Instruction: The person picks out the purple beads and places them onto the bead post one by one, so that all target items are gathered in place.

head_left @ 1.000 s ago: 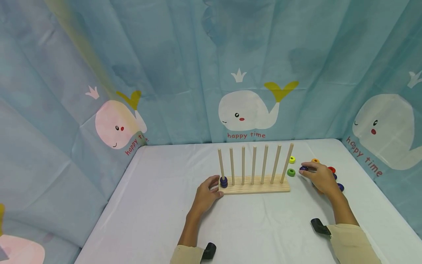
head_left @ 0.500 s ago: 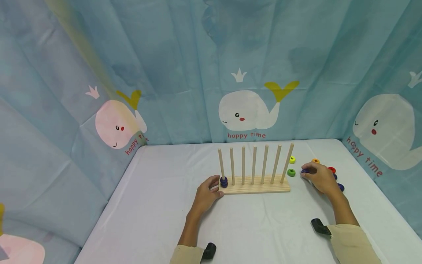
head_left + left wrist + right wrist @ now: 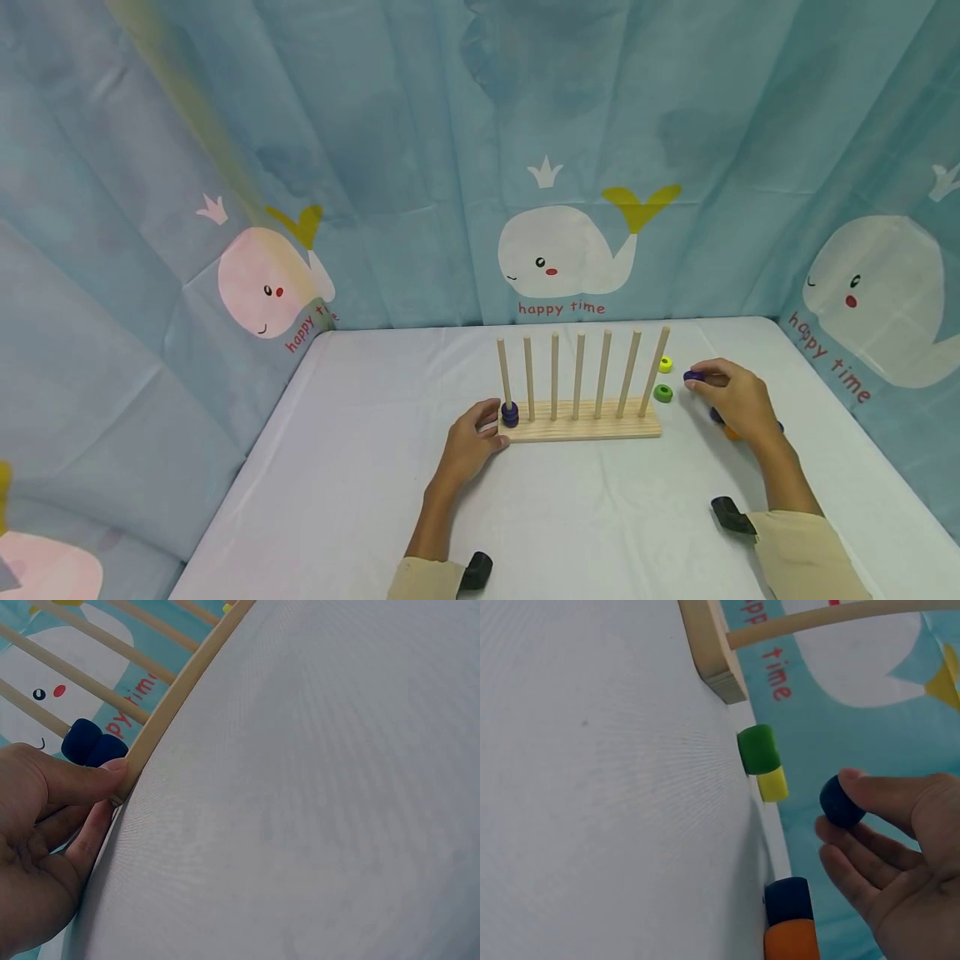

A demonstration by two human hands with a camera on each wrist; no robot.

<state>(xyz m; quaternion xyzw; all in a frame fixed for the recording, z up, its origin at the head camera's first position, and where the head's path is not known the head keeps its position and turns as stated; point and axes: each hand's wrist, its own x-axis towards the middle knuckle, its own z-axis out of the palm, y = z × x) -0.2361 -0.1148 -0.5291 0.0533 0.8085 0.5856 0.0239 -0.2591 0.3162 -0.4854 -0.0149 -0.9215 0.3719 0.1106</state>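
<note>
A wooden peg board (image 3: 577, 429) with several upright dowels stands on the white table. Two dark blue beads (image 3: 510, 414) are stacked on its leftmost dowel. At that left end my left hand (image 3: 468, 446) grips the base, thumb on the front edge (image 3: 112, 776). My right hand (image 3: 738, 404), to the right of the board, pinches another dark blue bead (image 3: 841, 802) between thumb and fingers, raised off the table in the right wrist view. A green bead (image 3: 663, 392) and a yellow bead (image 3: 665, 364) lie between that hand and the board.
Under the right hand lie a dark blue bead (image 3: 788, 900) and an orange bead (image 3: 791, 941). Part of one more blue bead (image 3: 781, 427) shows past the wrist. A whale-print curtain (image 3: 420, 167) hangs along the table's back edge.
My right hand has lifted the blue bead up from among the others. A blue and an orange bead beneath it have come into sight; it now covers the red one. The left hand stays put.
</note>
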